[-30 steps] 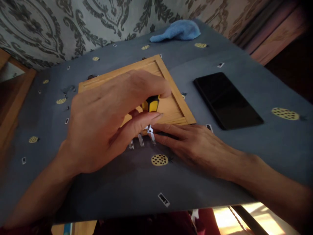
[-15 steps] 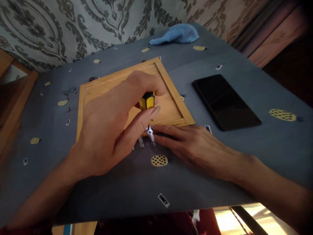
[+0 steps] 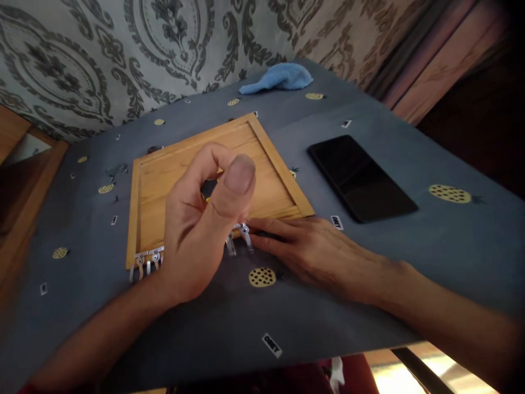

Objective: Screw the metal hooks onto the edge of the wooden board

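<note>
Curling its fingers around a yellow-and-black handle (image 3: 209, 189) mostly hidden from view, the left hand (image 3: 207, 224) is over the near part of a framed wooden panel (image 3: 268, 180), thumb uppermost. The panel lies flat on the bench (image 3: 328, 323), with metal hooks (image 3: 156, 255) along its near edge. The right hand (image 3: 324, 251) rests with fingers stretched out, their tips at that edge beside the rightmost hook. A black phone (image 3: 361, 178) lies right of the panel; a blue cloth (image 3: 282, 77) sits farther back
</note>
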